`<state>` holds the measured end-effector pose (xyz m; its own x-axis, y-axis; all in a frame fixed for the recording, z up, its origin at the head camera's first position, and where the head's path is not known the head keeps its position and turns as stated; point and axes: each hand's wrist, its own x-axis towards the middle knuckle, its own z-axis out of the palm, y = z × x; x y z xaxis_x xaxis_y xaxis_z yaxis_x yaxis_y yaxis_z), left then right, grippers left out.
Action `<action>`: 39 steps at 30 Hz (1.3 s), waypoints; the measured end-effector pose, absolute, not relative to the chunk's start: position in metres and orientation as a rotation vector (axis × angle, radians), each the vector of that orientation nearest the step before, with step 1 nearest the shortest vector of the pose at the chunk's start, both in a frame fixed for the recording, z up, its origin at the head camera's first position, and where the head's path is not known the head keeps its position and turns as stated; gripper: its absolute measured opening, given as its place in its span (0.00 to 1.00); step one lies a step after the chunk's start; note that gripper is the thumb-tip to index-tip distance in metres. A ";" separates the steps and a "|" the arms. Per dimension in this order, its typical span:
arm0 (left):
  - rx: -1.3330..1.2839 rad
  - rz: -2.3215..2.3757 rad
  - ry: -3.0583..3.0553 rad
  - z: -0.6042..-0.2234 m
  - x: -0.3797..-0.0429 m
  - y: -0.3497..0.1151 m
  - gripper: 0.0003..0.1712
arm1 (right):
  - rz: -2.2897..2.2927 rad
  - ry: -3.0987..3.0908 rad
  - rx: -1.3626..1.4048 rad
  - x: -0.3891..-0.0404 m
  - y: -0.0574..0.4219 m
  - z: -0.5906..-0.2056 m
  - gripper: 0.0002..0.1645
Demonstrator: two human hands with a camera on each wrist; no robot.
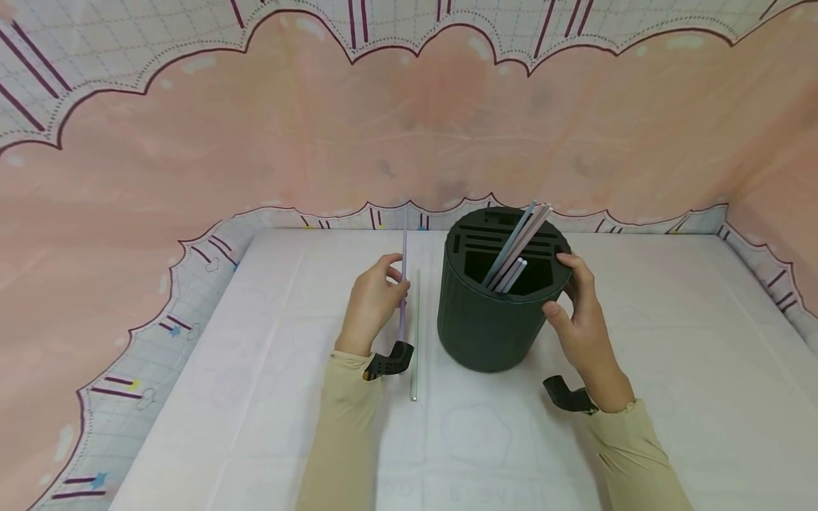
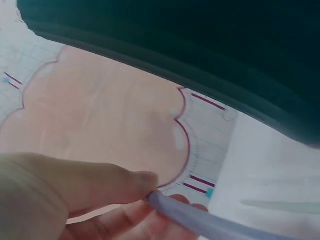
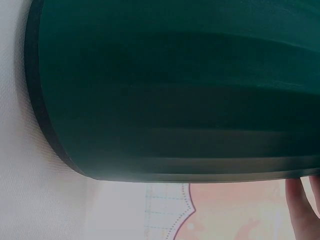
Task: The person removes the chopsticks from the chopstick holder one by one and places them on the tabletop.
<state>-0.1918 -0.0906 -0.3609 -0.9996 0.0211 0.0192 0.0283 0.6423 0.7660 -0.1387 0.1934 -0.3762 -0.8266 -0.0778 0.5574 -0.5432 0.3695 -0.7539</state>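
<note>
My left hand (image 1: pixel 373 305) pinches a slender, pale purple stick (image 1: pixel 404 245) between thumb and fingers, holding it roughly upright. In the left wrist view one end of this stick (image 2: pixel 200 220) sits at the thumb tip. To its right stands a dark green round container (image 1: pixel 479 330) with a slotted top. Several thin blue and pinkish sticks (image 1: pixel 520 238) lean out of its large opening. My right hand (image 1: pixel 584 333) grips the container at its right upper rim. A pale green stick (image 1: pixel 415 362) lies on the table between the left hand and the container.
A white-covered table (image 1: pixel 268 426) spreads under everything. Behind and at the sides hangs a peach cloth (image 1: pixel 383 135) with a scalloped, checked border. Black wrist mounts (image 1: pixel 391 360) sit below both hands.
</note>
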 end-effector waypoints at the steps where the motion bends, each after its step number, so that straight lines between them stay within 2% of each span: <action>1: -0.038 -1.323 -2.855 -0.364 -0.193 -0.091 0.25 | 1.455 -2.204 0.538 -0.139 0.193 -0.376 0.41; 13: 0.038 -1.326 -2.999 -0.393 -0.203 -0.092 0.16 | 1.450 -2.204 0.533 -0.138 0.194 -0.376 0.41; 26: 0.004 -1.268 -3.068 -0.408 -0.205 -0.098 0.20 | 1.429 -2.214 0.524 -0.137 0.194 -0.377 0.40; 39: 0.003 -1.038 -3.165 -0.417 -0.205 -0.091 0.18 | 1.445 -2.202 0.533 -0.139 0.194 -0.377 0.41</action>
